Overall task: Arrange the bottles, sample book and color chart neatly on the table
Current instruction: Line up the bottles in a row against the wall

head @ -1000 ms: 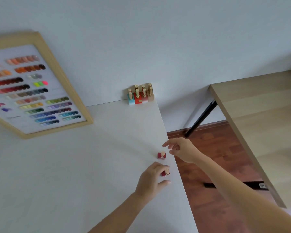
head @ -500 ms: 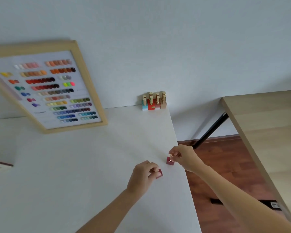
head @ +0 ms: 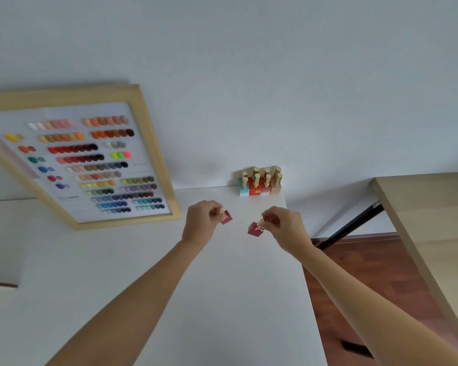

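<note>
My left hand (head: 200, 223) pinches the gold cap of a small dark red bottle (head: 226, 217), held just above the white table (head: 143, 286). My right hand (head: 284, 225) grips another dark red bottle (head: 255, 230) by its cap, tilted, a short way to the right. Several gold-capped bottles (head: 259, 182) stand grouped at the table's far right corner against the wall. The wood-framed color chart (head: 85, 157) leans on the wall at the far left. A dark red edge of a book (head: 0, 284) peeks in at the left border.
The table's right edge (head: 306, 286) runs close to my right arm, with red-brown wooden floor (head: 368, 273) beyond it. A second, light wooden table (head: 434, 220) with a black leg (head: 349, 225) stands to the right.
Both hands closed on the two red bottles near the table's right edge, lifted them and carried them forward toward the bottle group at the far corner.
</note>
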Demonstrator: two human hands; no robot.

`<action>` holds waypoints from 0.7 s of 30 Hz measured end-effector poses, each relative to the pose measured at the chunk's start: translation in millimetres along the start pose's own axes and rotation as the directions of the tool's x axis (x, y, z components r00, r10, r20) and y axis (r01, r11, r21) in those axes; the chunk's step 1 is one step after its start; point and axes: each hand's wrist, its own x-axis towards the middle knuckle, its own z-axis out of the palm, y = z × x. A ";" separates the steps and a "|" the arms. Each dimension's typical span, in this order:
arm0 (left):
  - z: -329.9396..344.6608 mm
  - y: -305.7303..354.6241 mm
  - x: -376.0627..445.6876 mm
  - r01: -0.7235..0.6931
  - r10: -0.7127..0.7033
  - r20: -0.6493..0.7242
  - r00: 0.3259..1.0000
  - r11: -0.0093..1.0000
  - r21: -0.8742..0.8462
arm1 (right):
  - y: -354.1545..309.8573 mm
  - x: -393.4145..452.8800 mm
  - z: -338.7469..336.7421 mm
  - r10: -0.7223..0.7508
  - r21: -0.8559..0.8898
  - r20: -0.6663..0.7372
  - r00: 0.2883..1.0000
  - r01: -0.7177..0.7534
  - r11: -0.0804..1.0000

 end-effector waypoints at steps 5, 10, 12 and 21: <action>11.5 -4.8 57.0 0.026 -0.026 -0.009 1.000 1.000 0.007 | -12.2 41.6 14.2 0.009 0.045 -0.036 0.999 -0.007 0.999; 25.8 -15.9 92.3 0.040 -0.041 0.027 0.999 0.999 0.032 | -17.1 71.8 32.2 0.001 0.068 -0.069 0.998 0.004 0.998; 31.4 -18.5 100.1 0.031 -0.033 0.055 0.998 0.998 0.050 | -17.5 80.7 38.7 -0.011 0.047 -0.073 0.997 0.014 0.999; 48.4 -20.5 115.6 -0.021 0.017 0.093 0.995 0.999 0.037 | -17.7 105.7 61.7 -0.087 -0.023 -0.060 0.994 0.086 0.996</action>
